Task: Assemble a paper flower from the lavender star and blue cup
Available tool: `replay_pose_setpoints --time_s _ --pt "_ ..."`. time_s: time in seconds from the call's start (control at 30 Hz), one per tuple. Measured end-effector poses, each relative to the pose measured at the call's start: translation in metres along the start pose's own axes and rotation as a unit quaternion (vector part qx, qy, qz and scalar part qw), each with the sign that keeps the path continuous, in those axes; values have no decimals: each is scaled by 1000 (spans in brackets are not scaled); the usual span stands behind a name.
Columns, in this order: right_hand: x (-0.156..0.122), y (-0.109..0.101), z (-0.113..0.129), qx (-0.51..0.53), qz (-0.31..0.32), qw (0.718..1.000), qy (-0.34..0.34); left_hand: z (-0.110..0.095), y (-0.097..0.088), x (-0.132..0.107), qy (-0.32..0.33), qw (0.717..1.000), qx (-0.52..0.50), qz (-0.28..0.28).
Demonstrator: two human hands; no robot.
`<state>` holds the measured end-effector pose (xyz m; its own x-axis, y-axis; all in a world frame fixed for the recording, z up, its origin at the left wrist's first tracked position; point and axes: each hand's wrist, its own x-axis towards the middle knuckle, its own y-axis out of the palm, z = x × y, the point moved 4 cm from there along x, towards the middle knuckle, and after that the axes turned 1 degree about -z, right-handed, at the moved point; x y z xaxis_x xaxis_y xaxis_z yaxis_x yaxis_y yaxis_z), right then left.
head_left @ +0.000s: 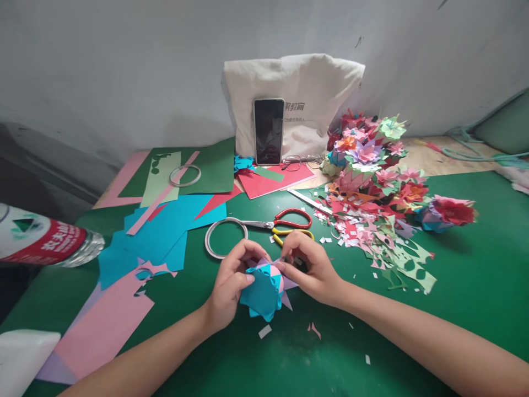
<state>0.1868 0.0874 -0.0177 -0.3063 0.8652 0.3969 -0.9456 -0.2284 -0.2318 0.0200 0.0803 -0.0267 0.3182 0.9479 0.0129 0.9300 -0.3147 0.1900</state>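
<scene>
Pink paper sheet (pixel 109 331) lies toward the left edge of the worktop (pixel 475 270). Near side, about mid-width: left hand (pixel 229 284) pinching left side of a blue, pink and purple folded paper piece (pixel 261 293), right hand (pixel 312 270) fingers closed at its upper right; piece sits between both hands, blue face toward the camera. Bottle (pixel 61 242) by left edge. Just past the hands, tape roll (pixel 208 241) with scissors (pixel 268 224) touching it, handles to the right. Cut scraps (pixel 367 231) spread toward right edge, paper flowers (pixel 366 154) heaped behind. Blue sheets (pixel 144 234) left of the scissors. Far edge: phone (pixel 269 132) upright against cloth bag (pixel 318 82).
</scene>
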Motion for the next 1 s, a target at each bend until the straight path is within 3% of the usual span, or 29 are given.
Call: replay_pose_setpoints --time_s 0.13,0.37,0.6,1.0 --pt "0 1 5 -88 14 994 -60 -3 1 1 7 1000 14 -13" --pt "-1 7 6 -94 125 986 -57 -1 4 0 -8 1000 -6 10" --pt "-1 8 5 -114 131 983 -55 -1 4 2 -19 999 19 19" --pt "0 7 3 -97 170 979 -59 0 3 1 -17 999 -23 15"
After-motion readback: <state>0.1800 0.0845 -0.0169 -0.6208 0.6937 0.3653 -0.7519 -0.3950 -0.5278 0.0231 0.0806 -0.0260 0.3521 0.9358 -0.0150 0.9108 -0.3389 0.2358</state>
